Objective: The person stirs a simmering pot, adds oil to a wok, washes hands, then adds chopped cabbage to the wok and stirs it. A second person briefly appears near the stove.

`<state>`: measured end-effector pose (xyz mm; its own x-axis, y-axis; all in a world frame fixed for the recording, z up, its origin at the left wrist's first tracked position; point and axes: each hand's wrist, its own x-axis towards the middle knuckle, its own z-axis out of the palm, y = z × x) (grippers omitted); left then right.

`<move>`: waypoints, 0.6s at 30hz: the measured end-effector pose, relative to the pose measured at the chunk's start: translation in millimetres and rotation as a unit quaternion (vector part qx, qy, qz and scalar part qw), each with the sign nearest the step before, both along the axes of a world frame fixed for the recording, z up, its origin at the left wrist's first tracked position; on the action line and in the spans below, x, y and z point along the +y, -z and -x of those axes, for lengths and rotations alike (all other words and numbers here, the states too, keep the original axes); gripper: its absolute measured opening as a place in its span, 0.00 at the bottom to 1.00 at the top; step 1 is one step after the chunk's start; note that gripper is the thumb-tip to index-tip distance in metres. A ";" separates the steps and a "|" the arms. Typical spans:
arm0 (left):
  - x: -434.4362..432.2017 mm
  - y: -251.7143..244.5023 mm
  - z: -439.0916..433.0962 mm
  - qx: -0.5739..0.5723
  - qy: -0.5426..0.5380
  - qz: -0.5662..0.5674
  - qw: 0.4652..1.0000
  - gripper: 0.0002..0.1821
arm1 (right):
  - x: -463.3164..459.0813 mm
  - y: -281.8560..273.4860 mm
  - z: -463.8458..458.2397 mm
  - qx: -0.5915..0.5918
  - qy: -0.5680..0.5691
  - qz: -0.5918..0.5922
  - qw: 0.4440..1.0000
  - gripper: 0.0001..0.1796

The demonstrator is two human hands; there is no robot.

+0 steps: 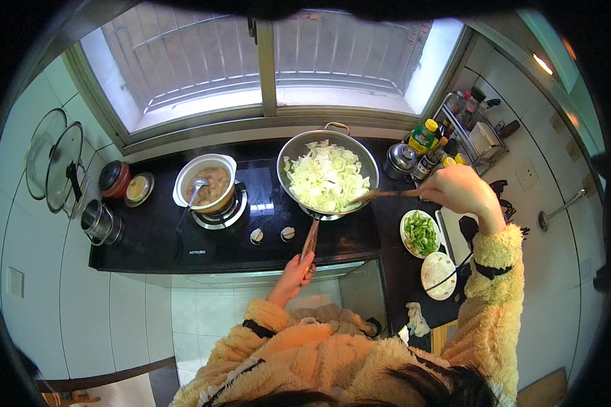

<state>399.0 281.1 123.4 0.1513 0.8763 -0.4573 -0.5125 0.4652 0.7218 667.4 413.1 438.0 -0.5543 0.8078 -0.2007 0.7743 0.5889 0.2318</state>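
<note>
A wok (285, 189) full of chopped cabbage (326, 178) sits over the right burner of a black gas hob. My left hand (292, 277) is closed round the wok's wooden handle (310, 240). In my right hand (455, 188) is a wooden spatula (394, 194), its blade against the cabbage at the wok's lower right edge. Over the left burner stands a white pot (182, 175) of brownish food in liquid, with a metal ladle (198, 189) resting in it. A plate of cut green peppers (420, 233) lies below my right hand.
An oval white plate (439, 276) with scraps lies near a crumpled cloth (417, 319). Bottles (423, 137) and a wire rack (468, 137) stand at the back right. Metal cups (101, 223), a red pot (114, 179) and wall-hung glass lids (63, 168) are at left. A window is behind the hob.
</note>
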 end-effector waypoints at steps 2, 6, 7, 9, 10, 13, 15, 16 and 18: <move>-2.1 -0.2 -0.8 0.000 0.002 0.000 1.000 0.16 | -2.5 19.7 8.8 0.005 0.014 0.039 0.999 0.13; -1.7 -1.0 -1.4 0.009 0.004 0.004 1.000 0.16 | -0.9 116.2 35.1 0.021 0.020 -0.017 0.999 0.13; -1.6 -1.2 -1.3 0.016 0.003 0.007 1.000 0.17 | 2.3 124.7 25.4 0.058 0.022 -0.023 0.998 0.12; -1.2 -1.3 -1.1 0.014 0.003 0.011 1.000 0.16 | 13.7 142.2 15.6 0.121 0.050 -0.014 0.991 0.14; -0.7 -1.2 -2.0 0.013 0.001 0.012 1.000 0.16 | 18.9 148.4 14.6 0.141 0.060 -0.003 0.988 0.14; 0.1 -0.7 -2.9 0.012 0.005 0.010 1.000 0.17 | 22.5 162.7 30.9 0.184 0.091 0.032 0.978 0.14; 0.6 0.1 -3.1 0.006 0.008 0.010 1.000 0.16 | 10.4 176.3 55.3 0.215 0.068 -0.005 0.974 0.15; 1.2 0.4 -3.0 0.003 0.008 0.010 1.000 0.15 | 0.7 182.9 67.6 0.256 0.031 -0.006 0.966 0.17; 1.9 0.7 -2.9 -0.002 0.011 0.011 1.000 0.15 | -17.0 179.5 69.2 0.258 -0.020 -0.034 0.965 0.24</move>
